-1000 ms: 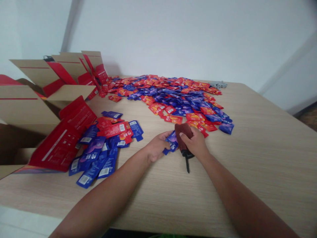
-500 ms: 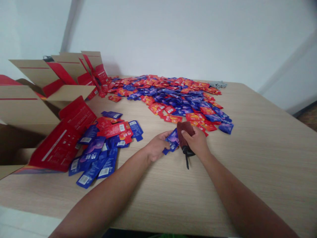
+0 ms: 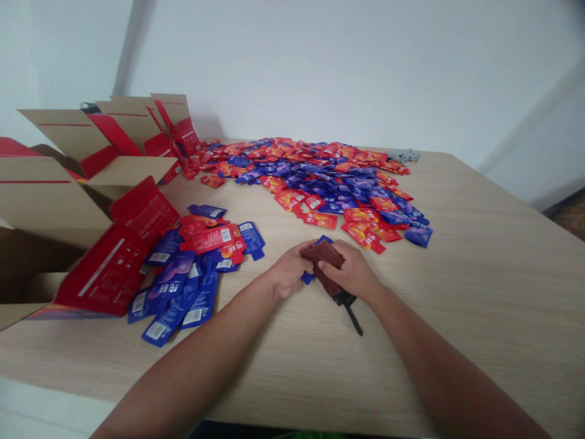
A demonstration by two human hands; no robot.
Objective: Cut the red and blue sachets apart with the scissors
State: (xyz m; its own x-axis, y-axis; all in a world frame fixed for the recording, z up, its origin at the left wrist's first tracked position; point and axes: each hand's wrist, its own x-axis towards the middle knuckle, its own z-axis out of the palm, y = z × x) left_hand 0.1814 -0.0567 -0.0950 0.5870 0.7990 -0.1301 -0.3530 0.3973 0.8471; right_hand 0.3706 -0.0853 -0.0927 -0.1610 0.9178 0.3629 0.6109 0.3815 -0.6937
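My left hand [image 3: 292,270] is closed on a blue packet [image 3: 308,278], pinched between thumb and fingers. Most of that packet is hidden behind a dark reddish-brown, soft-looking thing [image 3: 326,281] with a black end and a short black strap; its exact kind does not show. My right hand [image 3: 351,268] is closed around this brown thing, thumb on top, and its upper part overlaps the packet and reaches the left fingers. To the left lies a small heap of blue and red packets [image 3: 171,277], several with barcodes facing up.
Beyond my hands, a wide pile of red-orange and blue packets [image 3: 315,177] spreads along the back of the wooden table [image 3: 479,292]. Open cardboard boxes [image 3: 105,268] with red flaps stand along the left side. Grey cloth-like material [image 3: 404,156] lies at the back right, near the wall.
My right hand has moved left, bringing the brown thing over the blue packet and tilting it, so its strap points lower right. My left hand stays in place, gripping the packet.
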